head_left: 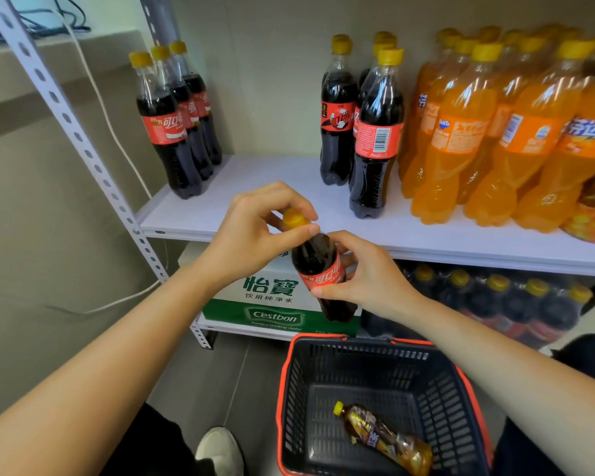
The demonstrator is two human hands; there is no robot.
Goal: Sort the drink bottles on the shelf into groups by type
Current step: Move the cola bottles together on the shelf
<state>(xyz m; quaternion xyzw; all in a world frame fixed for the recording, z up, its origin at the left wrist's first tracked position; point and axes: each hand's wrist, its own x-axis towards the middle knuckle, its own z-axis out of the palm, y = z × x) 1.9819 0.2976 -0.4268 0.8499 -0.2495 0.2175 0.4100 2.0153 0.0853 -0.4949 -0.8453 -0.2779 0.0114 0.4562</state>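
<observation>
Left cola group: three cola bottles (179, 121) stand together at the far left of the shelf (255, 180), sorted by the look of it.
Left hand: the left hand (255, 231) pinches the yellow cap and neck of the held cola bottle (320, 269) from above.
Held bottle: tilted, in the air in front of the shelf's near edge, between both hands; not yet placed.
Right hand: the right hand (368, 276) wraps its fingers round the label from the right.
Middle cola group: more cola bottles (361, 125) stand apart from the left trio, so cola looks split in two clusters.
Basket: one tea bottle (385, 438) lies in the basket (437, 383), still to be shelved.
Orange soda: the orange soda bottles (495, 132) are massed at the right, grouped.
Progress: well along, I judge; the held cola and the tea remain.
</observation>
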